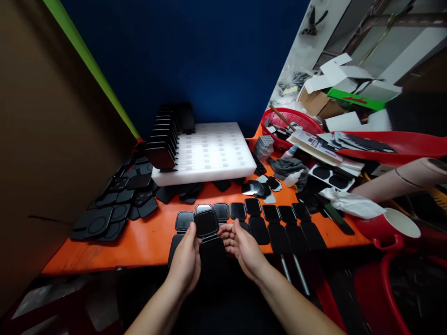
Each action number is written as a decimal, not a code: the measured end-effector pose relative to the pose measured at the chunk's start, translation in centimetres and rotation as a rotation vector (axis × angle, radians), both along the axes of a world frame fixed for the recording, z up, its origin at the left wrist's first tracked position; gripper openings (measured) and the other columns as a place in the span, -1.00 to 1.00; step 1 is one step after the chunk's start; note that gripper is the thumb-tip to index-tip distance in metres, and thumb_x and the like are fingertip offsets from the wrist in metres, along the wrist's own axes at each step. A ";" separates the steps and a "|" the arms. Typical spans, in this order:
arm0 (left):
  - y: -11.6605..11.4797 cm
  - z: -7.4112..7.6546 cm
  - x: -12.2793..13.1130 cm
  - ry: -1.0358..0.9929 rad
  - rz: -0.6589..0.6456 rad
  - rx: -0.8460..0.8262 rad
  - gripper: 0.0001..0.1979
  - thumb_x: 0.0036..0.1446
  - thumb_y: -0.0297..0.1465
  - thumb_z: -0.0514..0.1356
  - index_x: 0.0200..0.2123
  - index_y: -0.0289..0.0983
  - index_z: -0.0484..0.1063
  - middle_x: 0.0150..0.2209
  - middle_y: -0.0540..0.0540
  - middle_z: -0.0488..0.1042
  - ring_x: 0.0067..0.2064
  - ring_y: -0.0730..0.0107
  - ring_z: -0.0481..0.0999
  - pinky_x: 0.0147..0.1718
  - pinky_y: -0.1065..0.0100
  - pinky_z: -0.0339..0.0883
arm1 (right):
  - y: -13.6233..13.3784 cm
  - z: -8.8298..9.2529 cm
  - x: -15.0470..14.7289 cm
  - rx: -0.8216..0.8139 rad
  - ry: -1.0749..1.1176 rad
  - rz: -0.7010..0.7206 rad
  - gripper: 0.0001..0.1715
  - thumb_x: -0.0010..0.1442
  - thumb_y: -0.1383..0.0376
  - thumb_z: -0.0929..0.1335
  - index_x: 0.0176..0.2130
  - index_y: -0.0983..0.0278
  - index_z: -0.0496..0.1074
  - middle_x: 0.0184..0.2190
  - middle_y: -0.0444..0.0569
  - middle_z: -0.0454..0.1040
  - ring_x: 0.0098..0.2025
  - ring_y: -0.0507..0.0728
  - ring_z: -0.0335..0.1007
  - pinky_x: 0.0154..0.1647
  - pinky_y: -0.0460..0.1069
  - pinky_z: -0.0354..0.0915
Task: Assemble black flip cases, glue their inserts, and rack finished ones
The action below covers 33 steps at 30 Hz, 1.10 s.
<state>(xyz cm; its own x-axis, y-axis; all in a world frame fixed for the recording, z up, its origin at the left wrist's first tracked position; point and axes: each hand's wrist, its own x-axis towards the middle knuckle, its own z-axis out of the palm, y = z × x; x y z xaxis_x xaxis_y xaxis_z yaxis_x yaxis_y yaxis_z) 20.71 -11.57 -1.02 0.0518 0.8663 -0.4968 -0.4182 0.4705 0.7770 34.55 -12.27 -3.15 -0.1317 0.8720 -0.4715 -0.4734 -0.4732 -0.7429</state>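
My left hand (187, 257) grips a black hinged panel (206, 223), its thumb lying along the left edge. The panel has a square, dark, framed upper part joined by a hinge to a longer black lower part, which fades into the dark below. To its right, my right hand (242, 245) is open with the fingers slightly curled; the fingertips are close to the panel's right edge, and whether they touch it I cannot tell. A row of similar hinged panels (258, 230) lies unfolded on the orange table (150, 242), partly hidden behind both hands.
Several dark panels stand upright in a slotted white foam block (223, 153). Flat black pieces (101, 221) are piled at left. At right are a white dropper bottle (292, 178), a grey cloth (288, 166), a red basket (300, 118) and a red mug (394, 228).
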 end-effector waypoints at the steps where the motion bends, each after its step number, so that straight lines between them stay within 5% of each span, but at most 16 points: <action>1: 0.1 0.2 0.0 -0.036 -0.011 -0.017 -0.53 0.11 -0.09 0.11 -0.06 -0.33 0.41 -0.20 -0.22 0.55 -0.12 0.10 0.51 -0.15 0.15 0.36 | -0.5 0.0 0.0 -0.014 0.014 0.016 -0.35 0.13 -0.17 0.19 -0.26 0.33 0.44 -0.39 -0.01 0.44 -0.43 -0.01 0.32 -0.43 -0.13 0.19; 6: 0.5 0.4 0.0 -0.025 0.026 0.081 -0.61 -0.02 -0.31 0.29 -0.11 -0.27 0.36 -0.22 -0.08 0.54 -0.20 0.30 0.52 -0.18 0.34 0.33 | -3.2 -0.1 -0.8 -0.012 0.059 0.123 -0.45 0.14 -0.10 0.25 -0.14 0.28 0.41 -0.30 -0.01 0.46 -0.37 0.03 0.38 -0.35 -0.07 0.25; 11: 1.1 0.3 -0.2 0.018 0.015 0.077 -0.69 -0.01 -0.29 0.27 -0.20 -0.30 0.39 -0.35 -0.04 0.52 -0.33 0.39 0.50 -0.29 0.40 0.32 | -4.1 -0.3 -1.6 0.057 -0.021 0.179 -0.57 0.04 0.05 0.40 -0.17 0.26 0.37 -0.33 -0.08 0.42 -0.36 0.06 0.39 -0.29 -0.02 0.29; 18: 2.1 0.1 -2.0 0.129 -0.089 0.090 -0.47 -0.26 -0.36 0.41 -0.17 -0.30 0.33 -0.39 -0.02 0.49 -0.39 0.36 0.49 -0.45 0.43 0.29 | -2.5 1.0 0.7 0.193 -0.305 0.235 -0.64 0.15 0.04 0.30 -0.27 0.29 0.39 -0.40 -0.08 0.38 -0.33 0.06 0.29 -0.29 -0.04 0.23; 24: 0.4 -1.4 -1.3 0.127 -0.232 0.131 -0.54 -0.22 -0.37 0.39 -0.20 -0.28 0.34 -0.34 -0.05 0.51 -0.30 0.31 0.51 -0.31 0.34 0.33 | -0.2 1.5 1.0 0.311 -0.489 0.268 -0.78 0.09 0.15 0.33 -0.38 0.26 0.30 -0.46 -0.16 0.28 -0.39 0.02 0.21 -0.34 -0.08 0.16; 29: -0.2 -1.7 -0.7 0.178 -0.219 0.155 -0.60 -0.17 -0.37 0.36 -0.22 -0.29 0.35 -0.34 -0.08 0.51 -0.26 0.25 0.50 -0.27 0.29 0.34 | 0.0 1.0 0.3 0.355 -0.780 0.304 -0.74 0.12 0.22 0.27 -0.53 0.26 0.18 -0.58 -0.21 0.17 -0.49 -0.01 0.07 -0.47 -0.10 0.04; 33: 0.1 -1.3 -0.7 0.187 -0.208 0.167 -0.62 -0.16 -0.35 0.36 -0.23 -0.29 0.38 -0.35 -0.07 0.51 -0.29 0.29 0.49 -0.34 0.37 0.34 | 0.2 0.4 -0.1 0.340 -0.725 0.197 -0.66 0.15 0.11 0.26 -0.52 0.27 0.22 -0.59 -0.20 0.19 -0.50 -0.01 0.09 -0.45 -0.09 0.09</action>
<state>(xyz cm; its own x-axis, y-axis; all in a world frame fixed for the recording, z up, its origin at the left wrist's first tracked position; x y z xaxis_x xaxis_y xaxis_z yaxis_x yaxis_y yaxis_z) 19.99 -11.44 -2.36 0.1578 0.9171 -0.3662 -0.1693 0.3905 0.9049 34.42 -12.11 -2.76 -0.0616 0.9751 -0.2130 0.2470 -0.1918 -0.9498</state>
